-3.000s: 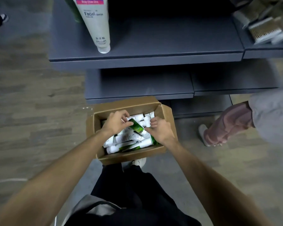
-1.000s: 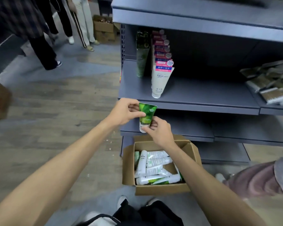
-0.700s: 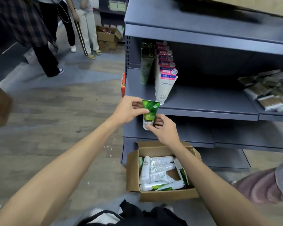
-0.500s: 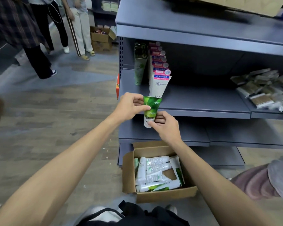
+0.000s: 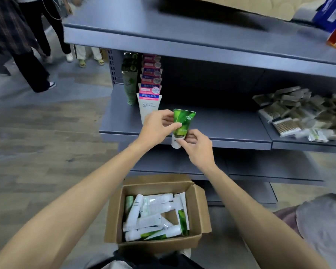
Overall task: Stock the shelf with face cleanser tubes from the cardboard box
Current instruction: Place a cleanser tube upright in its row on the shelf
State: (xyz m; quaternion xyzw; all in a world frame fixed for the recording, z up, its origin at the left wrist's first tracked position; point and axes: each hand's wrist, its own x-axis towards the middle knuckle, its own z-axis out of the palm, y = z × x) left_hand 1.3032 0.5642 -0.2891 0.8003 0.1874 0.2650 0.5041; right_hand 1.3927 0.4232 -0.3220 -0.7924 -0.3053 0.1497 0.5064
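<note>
i have my left hand and right hand both pinching the green cleanser tube cap-down at the shelf edge; it looks light and squashy, so i'd grip near its stiff cap.

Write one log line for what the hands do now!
left hand: holds green tube | right hand: pinches cap end | shelf: tube not placed

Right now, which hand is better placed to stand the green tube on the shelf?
Probably the left hand: it grips the green tube mid-body, beside the white tubes; the right hand only pinches the cap end.
</note>
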